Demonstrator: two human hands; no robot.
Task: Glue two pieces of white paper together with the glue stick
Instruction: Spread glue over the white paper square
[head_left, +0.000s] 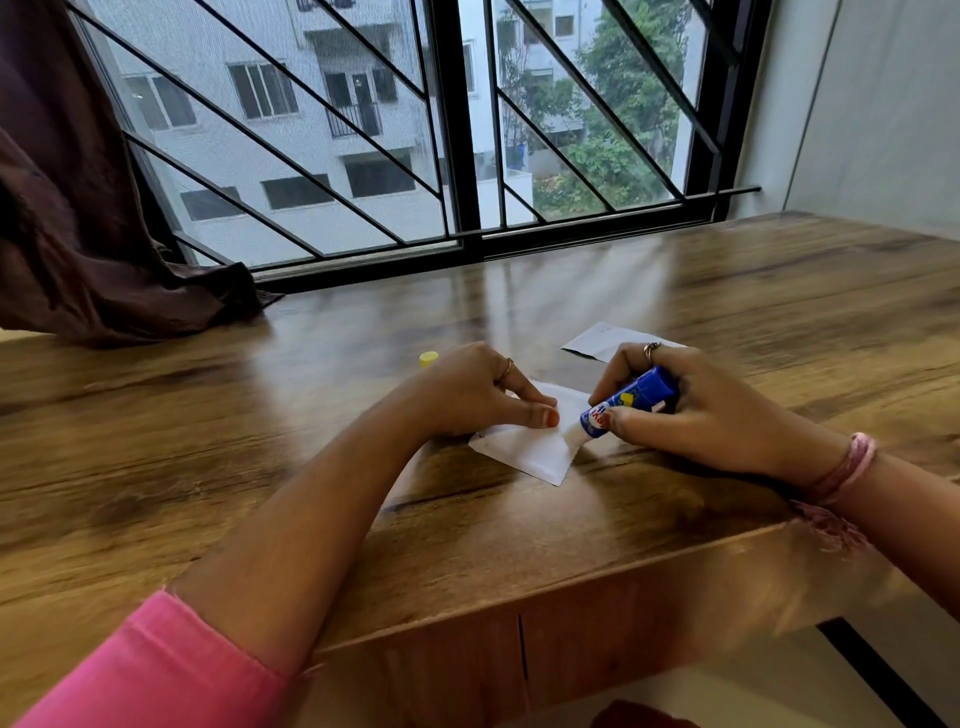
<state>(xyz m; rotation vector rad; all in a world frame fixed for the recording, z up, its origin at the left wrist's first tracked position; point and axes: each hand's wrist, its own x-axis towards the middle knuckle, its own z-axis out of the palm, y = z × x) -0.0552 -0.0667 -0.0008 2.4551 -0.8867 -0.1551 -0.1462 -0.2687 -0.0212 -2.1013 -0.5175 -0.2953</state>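
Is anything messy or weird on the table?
Nothing really stands out. The yellow cap lies apart from the glue stick, but that is only because the right hand is gluing the near paper. The second paper lies flat behind.

A single head-worn camera looks forward and down, close over the near edge of the brown wood-grain table (727, 322), facing the black-barred window (457, 130).

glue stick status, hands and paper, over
Left hand pressing near paper flat. Right hand grips glue stick, tip on paper's right edge. Second paper waiting behind, yellow cap off. Nothing blocking.
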